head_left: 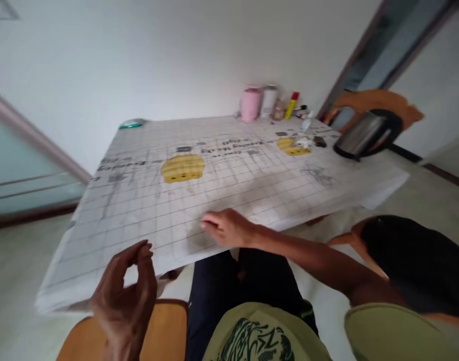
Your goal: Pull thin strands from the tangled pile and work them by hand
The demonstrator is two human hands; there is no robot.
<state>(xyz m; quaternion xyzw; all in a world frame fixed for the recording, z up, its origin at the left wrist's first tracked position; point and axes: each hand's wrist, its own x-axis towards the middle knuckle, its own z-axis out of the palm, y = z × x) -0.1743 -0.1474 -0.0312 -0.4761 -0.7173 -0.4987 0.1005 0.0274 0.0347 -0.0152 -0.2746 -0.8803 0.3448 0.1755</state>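
My left hand is raised at the table's front edge, thumb and index fingertip pressed together in a pinch. Whatever lies between those tips, if anything, is too small to make out. Over the front part of the white checked tablecloth, my right hand is closed, its fingers curled in and its thumb side toward the left. The inside of that hand is hidden from view. Beyond both hands, a yellow printed shape marks the cloth.
A steel kettle lies tilted in view at the right edge. Along the wall stand a pink canister, a white canister and a yellow tube with a red cap. A green-edged item sits at the back left. Chairs flank me.
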